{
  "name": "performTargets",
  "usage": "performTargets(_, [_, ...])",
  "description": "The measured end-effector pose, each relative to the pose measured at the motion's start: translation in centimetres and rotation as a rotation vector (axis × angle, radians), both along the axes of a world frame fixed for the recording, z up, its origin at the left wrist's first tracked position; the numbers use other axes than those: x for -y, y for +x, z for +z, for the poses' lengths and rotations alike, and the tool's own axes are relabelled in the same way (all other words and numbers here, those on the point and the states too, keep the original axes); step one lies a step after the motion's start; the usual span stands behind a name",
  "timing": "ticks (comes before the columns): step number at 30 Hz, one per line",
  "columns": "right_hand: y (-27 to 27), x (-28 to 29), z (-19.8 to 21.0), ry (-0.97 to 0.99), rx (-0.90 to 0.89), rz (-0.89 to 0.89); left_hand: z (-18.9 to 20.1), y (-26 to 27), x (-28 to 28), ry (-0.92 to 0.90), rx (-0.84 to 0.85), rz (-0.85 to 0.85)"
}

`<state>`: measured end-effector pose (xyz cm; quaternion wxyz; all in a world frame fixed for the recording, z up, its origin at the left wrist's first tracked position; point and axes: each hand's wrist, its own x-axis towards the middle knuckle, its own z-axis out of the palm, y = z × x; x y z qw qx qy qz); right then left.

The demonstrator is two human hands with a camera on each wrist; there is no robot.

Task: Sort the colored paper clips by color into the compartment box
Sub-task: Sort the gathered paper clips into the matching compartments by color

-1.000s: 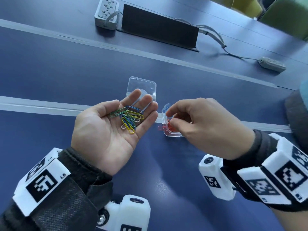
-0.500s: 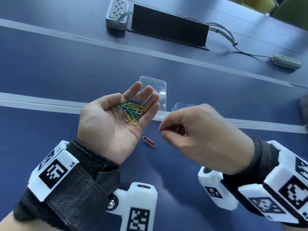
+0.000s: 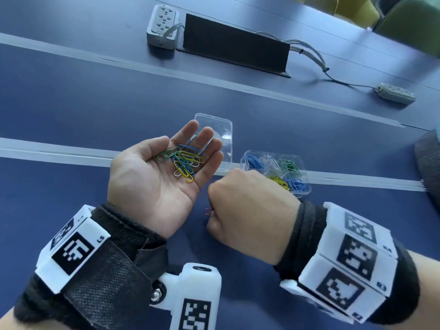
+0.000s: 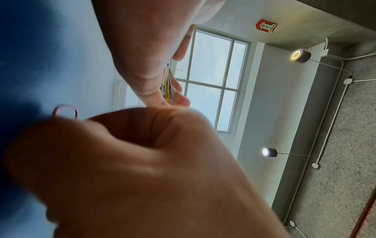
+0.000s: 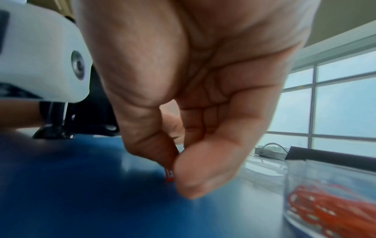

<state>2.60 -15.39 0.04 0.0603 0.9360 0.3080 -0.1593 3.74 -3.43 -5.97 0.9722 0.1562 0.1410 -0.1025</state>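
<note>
My left hand [image 3: 181, 139] lies palm up and open, with several green, blue, yellow and white paper clips [image 3: 184, 164] resting on its fingers. Just right of its heel, my right hand [image 3: 212, 217] is turned knuckles up and reaches down to the blue table. Its thumb and forefinger pinch a red paper clip [image 5: 170, 174] at the table surface; only the clip's end [image 3: 208, 211] peeks out in the head view. The clear compartment box [image 3: 307, 186] stands behind the right hand, holding blue, white, green and yellow clips, and red ones [image 5: 325, 206] in the near compartment.
The box's clear lid [image 3: 226, 125] lies flat behind my left fingers. Farther back are a power strip [image 3: 163, 25], a black cable flap [image 3: 235, 46] and a second socket block [image 3: 395, 94] on a cable. A pale seam [image 3: 47, 153] crosses the table.
A red clip came to lie on the table between my hands. My right hand left the box, moved toward me and down, and now pinches that clip. The left hand stayed put.
</note>
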Motion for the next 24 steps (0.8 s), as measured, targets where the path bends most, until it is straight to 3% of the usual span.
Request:
performTargets(8, [3.2,5.4,2.5,0.131,0.124,-0.329,0.5,-0.3,0.4,0.005,-0.015,-0.009])
performTargets(11, [3.4,6.1,1.9,0.091,0.067,-0.365,0.6,-0.4,0.6,0.007,-0.014,-0.053])
performTargets(15, [3.3,6.0,1.7,0.160,0.093,-0.383,1.0,-0.7,0.9,0.019,-0.036,-0.099])
performTargets(20, [2.3,4.0,2.2,0.471,0.097,-0.272,1.3,-1.0,1.2,-0.058,-0.032,-0.102])
performTargets(24, [2.1,2.4,1.8,0.499,0.076,-0.208,1.5,-1.0,1.2,-0.145,0.013,-0.108])
